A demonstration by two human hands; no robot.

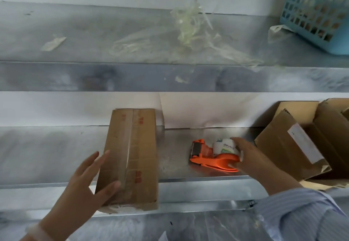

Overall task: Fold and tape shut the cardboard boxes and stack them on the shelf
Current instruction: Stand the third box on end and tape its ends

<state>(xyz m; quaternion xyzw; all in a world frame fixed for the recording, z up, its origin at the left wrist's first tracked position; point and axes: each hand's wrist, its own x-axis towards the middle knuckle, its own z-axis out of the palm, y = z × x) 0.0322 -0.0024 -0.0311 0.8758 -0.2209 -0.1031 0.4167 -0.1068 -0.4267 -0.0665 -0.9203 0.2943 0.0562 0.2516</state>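
A closed cardboard box (132,154), taped along its top seam, lies on the lower metal shelf (37,155) with its near end over the shelf's front edge. My left hand (86,182) rests on the box's left side near the front corner, fingers spread. An orange tape dispenser (211,155) with a white roll lies on the shelf to the right of the box. My right hand (243,155) is on the dispenser's roll and handle, fingers wrapped around them.
Several open, unfolded cardboard boxes (294,146) are piled at the right end of the lower shelf. The upper shelf (75,33) holds crumpled clear tape scraps (188,31) and a blue plastic basket (319,12) at the far right. A white wall is behind.
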